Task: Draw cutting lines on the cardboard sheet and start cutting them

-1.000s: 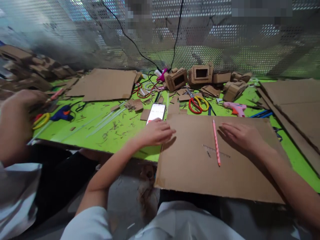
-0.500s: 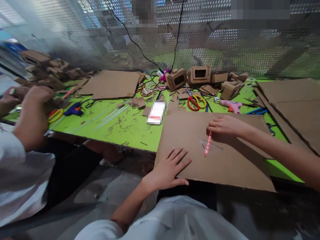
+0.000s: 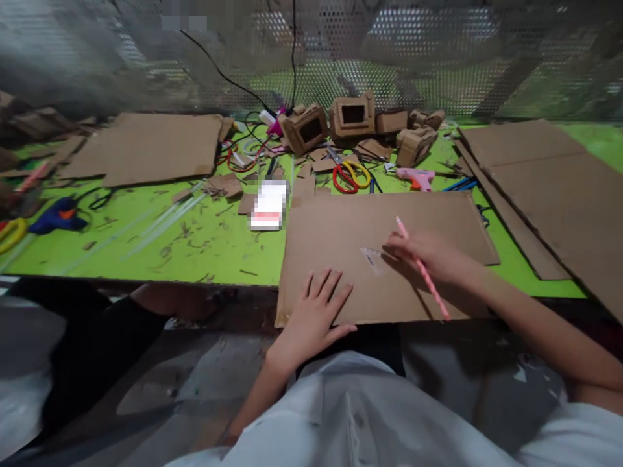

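A perforated screen (image 3: 331, 78) stands behind a long green table (image 3: 263, 259). A large brown cardboard sheet (image 3: 331, 227) lies at its near edge, jutting slightly over. At the back, 2 hollow cardboard boxes, the left one (image 3: 292, 134) tilted and the right one (image 3: 351, 129) upright, each show a rectangular opening; the insides are too dark to make out. The left hand (image 3: 311, 321) presses flat on the sheet's near left part, fingers spread wide. The right hand (image 3: 431, 256) holds a patterned pink pencil (image 3: 431, 285) slantwise above the sheet, its fingertips at a small clear set square (image 3: 374, 261) lying there; whether they grip that too, I cannot tell.
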`<action>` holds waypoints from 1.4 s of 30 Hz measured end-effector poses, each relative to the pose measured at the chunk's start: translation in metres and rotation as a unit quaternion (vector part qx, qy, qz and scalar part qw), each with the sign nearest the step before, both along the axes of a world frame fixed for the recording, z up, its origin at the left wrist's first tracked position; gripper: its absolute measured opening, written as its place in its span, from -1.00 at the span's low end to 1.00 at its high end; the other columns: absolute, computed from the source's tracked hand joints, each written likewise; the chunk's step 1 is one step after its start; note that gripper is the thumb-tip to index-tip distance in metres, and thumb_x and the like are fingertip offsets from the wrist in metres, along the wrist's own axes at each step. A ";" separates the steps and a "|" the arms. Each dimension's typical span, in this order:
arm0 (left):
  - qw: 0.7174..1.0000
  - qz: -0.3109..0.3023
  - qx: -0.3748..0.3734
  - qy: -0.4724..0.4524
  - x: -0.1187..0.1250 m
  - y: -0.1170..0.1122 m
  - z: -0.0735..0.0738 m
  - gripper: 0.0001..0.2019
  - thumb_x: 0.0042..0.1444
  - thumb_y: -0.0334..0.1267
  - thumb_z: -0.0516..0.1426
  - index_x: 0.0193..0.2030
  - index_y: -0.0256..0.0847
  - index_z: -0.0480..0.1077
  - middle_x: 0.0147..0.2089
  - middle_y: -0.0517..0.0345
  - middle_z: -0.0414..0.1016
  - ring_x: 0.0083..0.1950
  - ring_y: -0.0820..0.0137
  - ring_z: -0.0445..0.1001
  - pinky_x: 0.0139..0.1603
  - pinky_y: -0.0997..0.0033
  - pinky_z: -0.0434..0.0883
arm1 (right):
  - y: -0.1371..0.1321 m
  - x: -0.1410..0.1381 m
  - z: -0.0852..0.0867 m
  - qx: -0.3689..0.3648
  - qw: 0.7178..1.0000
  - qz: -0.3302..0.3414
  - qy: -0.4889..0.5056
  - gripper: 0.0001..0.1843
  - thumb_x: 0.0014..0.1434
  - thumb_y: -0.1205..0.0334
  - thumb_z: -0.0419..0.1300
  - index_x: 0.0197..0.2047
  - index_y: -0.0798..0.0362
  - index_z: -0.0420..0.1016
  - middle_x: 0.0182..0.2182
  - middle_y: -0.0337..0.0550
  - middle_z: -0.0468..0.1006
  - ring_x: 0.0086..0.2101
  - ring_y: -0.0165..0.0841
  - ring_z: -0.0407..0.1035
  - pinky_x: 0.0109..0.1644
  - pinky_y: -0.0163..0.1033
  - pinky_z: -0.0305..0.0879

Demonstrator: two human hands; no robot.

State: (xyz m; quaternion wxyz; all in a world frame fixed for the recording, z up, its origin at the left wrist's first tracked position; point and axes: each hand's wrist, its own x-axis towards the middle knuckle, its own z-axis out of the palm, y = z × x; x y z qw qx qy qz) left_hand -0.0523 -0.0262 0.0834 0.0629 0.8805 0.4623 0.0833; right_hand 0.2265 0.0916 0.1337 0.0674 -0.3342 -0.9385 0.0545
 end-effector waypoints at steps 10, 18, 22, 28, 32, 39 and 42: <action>0.994 0.026 0.093 0.045 0.004 -0.004 -0.024 -0.22 -0.01 -0.35 0.20 0.38 -0.10 0.05 0.43 -0.07 -0.01 0.45 0.04 -0.10 0.38 -0.14 -0.05 | -0.046 -0.008 -0.035 0.050 0.985 0.132 0.102 -0.76 0.26 0.22 0.09 -0.02 0.06 0.40 0.00 -0.06 0.54 0.10 -0.30 0.35 0.16 -0.13 0.30; 0.963 0.040 0.262 -0.045 0.006 -0.002 -0.063 -0.41 0.09 -0.37 0.14 0.29 -0.04 0.22 0.29 0.05 0.30 0.48 0.29 -0.29 0.43 0.00 -0.30 | -0.067 -0.032 -0.052 0.263 0.952 0.012 0.156 -0.84 0.19 0.24 0.20 -0.13 0.02 0.47 -0.02 -0.13 0.57 0.03 -0.32 0.41 0.07 -0.18 0.26; 0.952 0.050 0.296 -0.055 0.007 0.000 -0.073 -0.50 0.13 -0.33 0.15 0.23 0.01 0.29 0.23 0.09 0.37 0.47 0.32 -0.26 0.44 0.02 -0.28 | -0.071 -0.034 -0.051 0.295 0.945 0.049 0.131 -0.88 0.19 0.35 0.18 -0.19 0.01 0.50 -0.01 -0.20 0.57 0.04 -0.31 0.41 0.09 -0.17 0.25; 0.961 0.042 0.271 -0.046 0.007 -0.002 -0.064 -0.53 0.13 -0.37 0.12 0.20 -0.03 0.34 0.23 0.07 0.38 0.47 0.26 -0.25 0.43 -0.02 -0.25 | -0.054 -0.032 -0.038 0.342 0.927 0.129 0.089 -0.79 0.21 0.42 0.10 -0.12 0.11 0.51 -0.05 -0.11 0.59 -0.04 -0.36 0.47 0.02 -0.23 0.37; 0.971 0.035 0.235 -0.036 0.007 -0.003 -0.056 -0.47 0.08 -0.41 0.11 0.23 -0.08 0.30 0.28 0.03 0.32 0.48 0.24 -0.31 0.43 -0.03 -0.29 | -0.025 -0.036 -0.017 0.336 0.920 0.192 0.064 -0.75 0.24 0.38 0.09 -0.04 0.17 0.48 -0.11 -0.08 0.61 -0.10 -0.38 0.50 -0.06 -0.27 0.42; 0.979 0.035 0.201 -0.015 0.006 -0.005 -0.049 -0.33 -0.01 -0.44 0.13 0.30 -0.06 0.21 0.36 0.05 0.18 0.47 0.19 -0.19 0.43 -0.03 -0.32 | -0.021 -0.024 -0.015 0.260 0.933 0.246 0.044 -0.44 0.21 -0.17 0.07 -0.03 0.17 0.48 -0.01 -0.02 0.56 0.04 -0.26 0.42 0.09 -0.15 0.36; 0.983 0.036 0.179 -0.017 0.005 -0.007 -0.045 -0.30 -0.01 -0.44 0.12 0.33 -0.05 0.16 0.38 0.08 0.12 0.46 0.21 -0.17 0.43 0.00 -0.32 | -0.056 0.000 -0.036 0.226 0.947 0.223 0.037 -0.43 0.21 -0.21 0.04 -0.05 0.13 0.50 0.06 -0.04 0.51 0.08 -0.25 0.39 0.11 -0.14 0.34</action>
